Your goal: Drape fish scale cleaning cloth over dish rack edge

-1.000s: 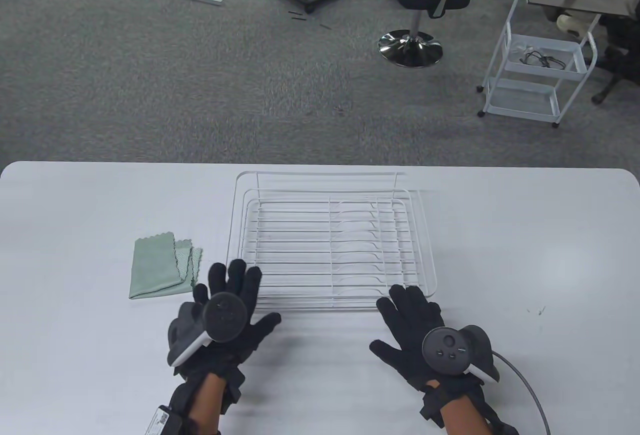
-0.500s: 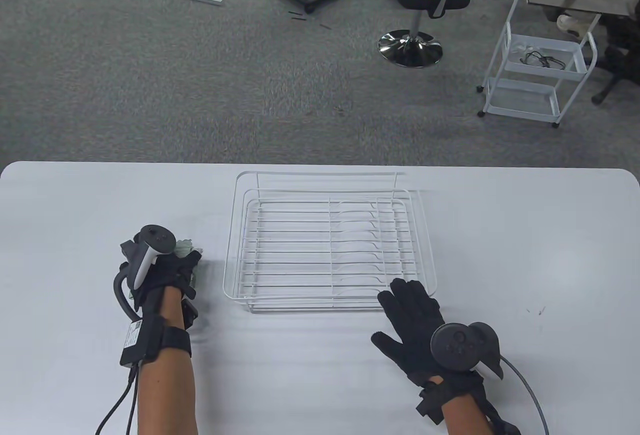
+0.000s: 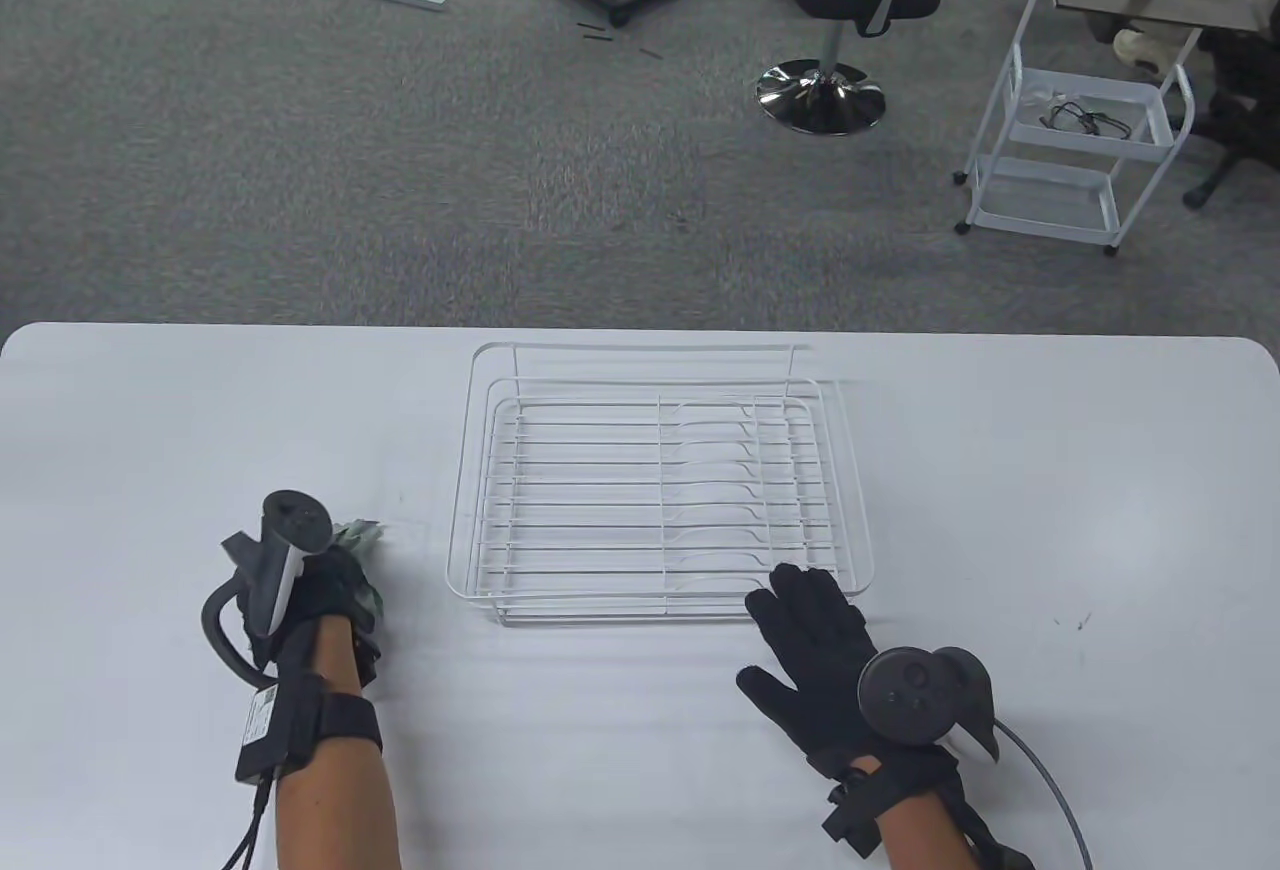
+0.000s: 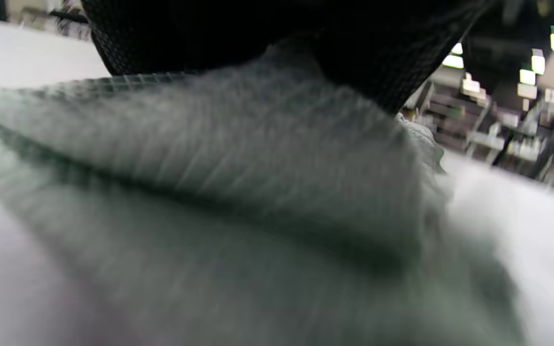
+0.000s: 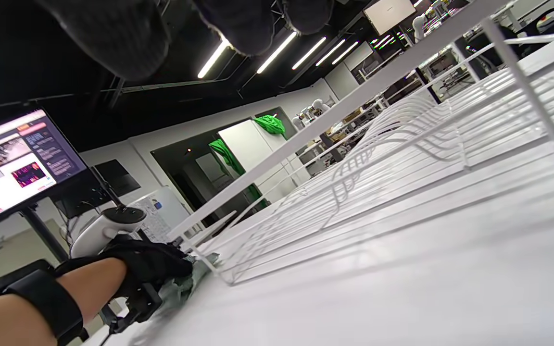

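1. The cloth (image 3: 362, 538) is pale green with a fine scale-like weave; it looks bunched up, and little of it shows past my glove in the table view.
2. Up close in the left wrist view the cloth (image 4: 238, 192) fills the frame in soft folds, blurred, with my glove on top of it.
3. My left hand (image 3: 325, 585) is clenched around the cloth, left of the rack (image 3: 660, 490) and near its front-left corner, low over the table (image 3: 1050, 510).
4. My right hand (image 3: 815, 650) lies flat with fingers spread, holding nothing; its fingertips (image 3: 800, 582) reach the rack's front-right corner.
5. Count: one cloth, one white wire rack, two gloved hands, one tracker on each.
6. From the right wrist view, the cloth (image 5: 181, 288) sits just beside the rack (image 5: 402, 158).
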Demonstrator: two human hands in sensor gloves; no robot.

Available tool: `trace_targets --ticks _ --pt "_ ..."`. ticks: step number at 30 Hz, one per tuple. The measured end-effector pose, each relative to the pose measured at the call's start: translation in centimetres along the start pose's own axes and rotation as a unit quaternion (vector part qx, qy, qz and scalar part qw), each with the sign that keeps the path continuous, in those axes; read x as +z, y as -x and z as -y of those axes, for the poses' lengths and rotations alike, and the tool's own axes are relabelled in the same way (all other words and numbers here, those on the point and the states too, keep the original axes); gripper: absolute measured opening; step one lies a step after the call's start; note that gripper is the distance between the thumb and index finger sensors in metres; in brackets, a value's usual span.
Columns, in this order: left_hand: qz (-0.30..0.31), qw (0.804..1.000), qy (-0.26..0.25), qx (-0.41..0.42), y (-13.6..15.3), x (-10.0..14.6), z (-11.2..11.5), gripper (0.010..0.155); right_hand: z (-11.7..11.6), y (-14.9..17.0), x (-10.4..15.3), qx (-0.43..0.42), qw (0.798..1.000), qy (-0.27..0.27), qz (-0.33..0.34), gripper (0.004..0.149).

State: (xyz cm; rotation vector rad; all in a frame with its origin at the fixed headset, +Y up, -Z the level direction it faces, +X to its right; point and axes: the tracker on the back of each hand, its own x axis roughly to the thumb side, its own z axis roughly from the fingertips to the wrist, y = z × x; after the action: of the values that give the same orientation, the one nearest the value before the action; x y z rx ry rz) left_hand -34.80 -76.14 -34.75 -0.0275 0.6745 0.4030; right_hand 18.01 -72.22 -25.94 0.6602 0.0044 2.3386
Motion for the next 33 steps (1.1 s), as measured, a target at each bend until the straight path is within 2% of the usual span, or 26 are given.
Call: trace_targets --ticks 2,3,5,8,11,13,14,15,17,19,21,22,24,27,29,30,32,33 --pt "0.000 0.995 0.000 0.103 1.5 1.9 -1.6 0.042 0.1 -0.3 0.2 -0.022 1.000 0.007 0.008 0.067" --pt "0.010 0.986 -0.009 0.165 2.0 3.1 -2.6 0.042 0.1 -0.4 0.3 -0.029 0.999 0.010 0.011 0.066" --pt "0.045 0.970 -0.029 0.238 2.1 5.4 -4.7 0.041 0.2 -0.5 0.5 -0.047 0.999 0.019 0.017 0.065" --pt "0.143 0.945 -0.042 0.292 0.2 9.9 -7.3 0.041 0.2 -0.3 0.7 -0.105 0.994 0.025 0.020 0.064" --pt "0.249 0.915 -0.044 0.316 -3.4 15.1 -7.9 0.041 0.1 0.4 0.6 -0.207 0.978 0.033 0.014 0.063" --pt "0.308 0.889 -0.026 0.337 -6.2 18.7 -6.7 0.041 -0.3 0.8 0.4 -0.297 0.955 0.024 0.012 0.061" --pt "0.350 0.869 -0.009 0.350 -8.2 20.9 -5.3 0.041 -0.7 1.0 0.4 -0.374 0.927 0.027 0.012 0.061" --pt "0.365 0.861 0.000 0.353 -8.9 21.7 -4.6 0.041 -0.9 1.0 0.4 -0.395 0.918 0.029 0.013 0.062" --pt "0.417 0.842 0.031 0.341 -11.7 24.6 -1.4 0.041 -1.8 0.9 0.5 -0.495 0.869 0.026 0.009 0.065" --pt "0.459 0.831 0.058 0.307 -13.5 26.3 0.8 0.041 -2.6 0.7 0.6 -0.548 0.836 0.007 0.004 0.069" --pt "0.483 0.825 0.074 0.283 -14.3 27.5 1.9 0.042 -3.1 0.7 0.6 -0.576 0.817 0.011 0.000 0.073" --pt "0.475 0.829 0.083 0.282 -14.3 27.9 2.5 0.044 -3.2 0.7 0.6 -0.588 0.809 0.014 0.000 0.073" --pt "0.478 0.825 0.111 0.280 -14.2 28.0 3.3 0.052 -3.3 0.8 0.7 -0.589 0.808 0.018 -0.017 0.071" --pt "0.471 0.815 0.137 0.309 -13.8 27.5 3.8 0.054 -3.5 0.9 0.6 -0.568 0.822 0.026 -0.017 0.066" --pt "0.458 0.819 0.134 0.320 -13.6 27.3 3.9 0.052 -3.7 0.6 0.6 -0.570 0.822 0.019 -0.013 0.067" --pt "0.457 0.822 0.130 0.313 -13.6 27.3 3.9 0.055 -3.8 0.3 0.6 -0.566 0.824 0.012 -0.009 0.067" --pt "0.458 0.827 0.135 0.297 -13.7 27.5 4.0 0.074 -3.8 -0.3 0.6 -0.526 0.850 -0.001 0.009 0.069" --pt "0.454 0.829 0.137 0.296 -13.7 27.7 4.0 0.078 -3.7 -0.7 0.6 -0.477 0.879 -0.009 0.018 0.069"
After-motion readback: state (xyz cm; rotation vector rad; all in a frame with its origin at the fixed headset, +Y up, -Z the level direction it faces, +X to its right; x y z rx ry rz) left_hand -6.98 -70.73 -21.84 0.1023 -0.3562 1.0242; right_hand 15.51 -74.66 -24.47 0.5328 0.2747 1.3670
